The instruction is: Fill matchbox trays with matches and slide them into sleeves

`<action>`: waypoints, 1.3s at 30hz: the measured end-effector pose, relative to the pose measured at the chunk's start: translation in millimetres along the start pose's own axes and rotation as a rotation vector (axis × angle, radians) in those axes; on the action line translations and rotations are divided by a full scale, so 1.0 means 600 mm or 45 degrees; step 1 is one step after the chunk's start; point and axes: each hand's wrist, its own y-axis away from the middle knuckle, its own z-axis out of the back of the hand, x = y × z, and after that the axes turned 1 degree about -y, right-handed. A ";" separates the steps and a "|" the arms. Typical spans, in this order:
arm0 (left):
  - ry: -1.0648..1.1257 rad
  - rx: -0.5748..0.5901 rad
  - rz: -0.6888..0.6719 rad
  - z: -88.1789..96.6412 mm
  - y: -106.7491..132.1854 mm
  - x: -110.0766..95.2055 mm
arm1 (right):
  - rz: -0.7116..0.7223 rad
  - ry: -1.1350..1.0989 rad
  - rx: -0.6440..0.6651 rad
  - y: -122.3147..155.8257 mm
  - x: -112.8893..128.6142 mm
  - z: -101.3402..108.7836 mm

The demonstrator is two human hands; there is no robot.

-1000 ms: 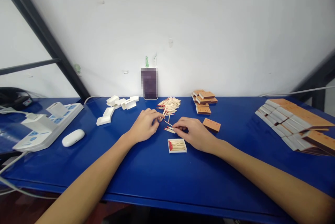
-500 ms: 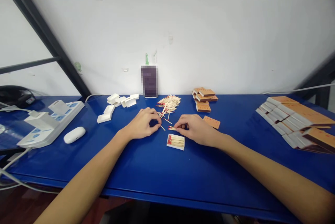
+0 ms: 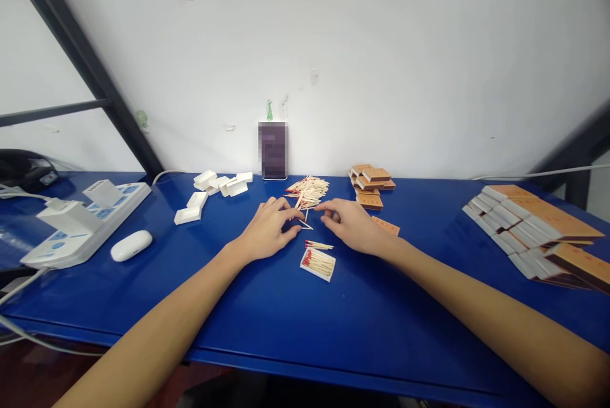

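Note:
Beside the loose match pile (image 3: 312, 190), my left hand (image 3: 269, 227) rests with its thumb and curled forefinger closed around a match (image 3: 305, 224); another match lies against it. My right hand (image 3: 352, 225) hovers at the right of the pile, thumb and forefinger apart, holding nothing I can see. Its forefinger tip is close to a match that sticks out of the heap. Below the hands, a few red-tipped matches (image 3: 319, 245) lie side by side on the blue table. Just in front of them sits a white matchbox tray (image 3: 328, 277) with several matches in it.
White empty trays (image 3: 233, 187) lie at the back left. Orange matchboxes (image 3: 372, 178) are piled at the back right, with a larger stack (image 3: 534, 224) far right. A power strip (image 3: 86, 230) and white earbud case (image 3: 131, 246) are left. A pixelated dark device (image 3: 274, 150) leans on the wall.
My right hand has let go of the small bunch of matches by the tray and moved up toward the pile, its fingers parting. My left hand has shifted slightly right.

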 end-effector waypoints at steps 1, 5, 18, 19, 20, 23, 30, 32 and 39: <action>-0.003 0.004 0.002 -0.001 0.000 0.001 | 0.040 0.046 0.007 -0.007 -0.003 -0.003; 0.007 -0.005 0.015 -0.005 0.000 0.005 | 0.102 0.194 0.049 -0.025 -0.003 -0.012; -0.005 -0.009 0.040 -0.005 -0.001 -0.006 | -0.036 0.257 -0.010 -0.030 -0.008 -0.022; -0.009 -0.005 0.041 -0.005 -0.001 -0.006 | -0.050 0.255 -0.015 -0.030 -0.009 -0.023; -0.009 -0.001 0.041 -0.005 0.000 -0.006 | -0.060 0.256 -0.017 -0.030 -0.010 -0.023; -0.008 0.008 0.031 -0.004 0.000 -0.006 | -0.074 0.261 -0.015 -0.030 -0.011 -0.023; 0.016 -0.008 0.016 -0.005 -0.001 -0.005 | -0.097 0.304 0.029 -0.016 0.003 -0.013; 0.020 -0.010 0.016 -0.005 -0.001 -0.006 | -0.089 0.287 0.044 -0.011 0.007 -0.011; -0.019 -0.008 0.048 0.002 0.000 -0.012 | 0.027 0.082 -0.017 -0.005 -0.011 -0.010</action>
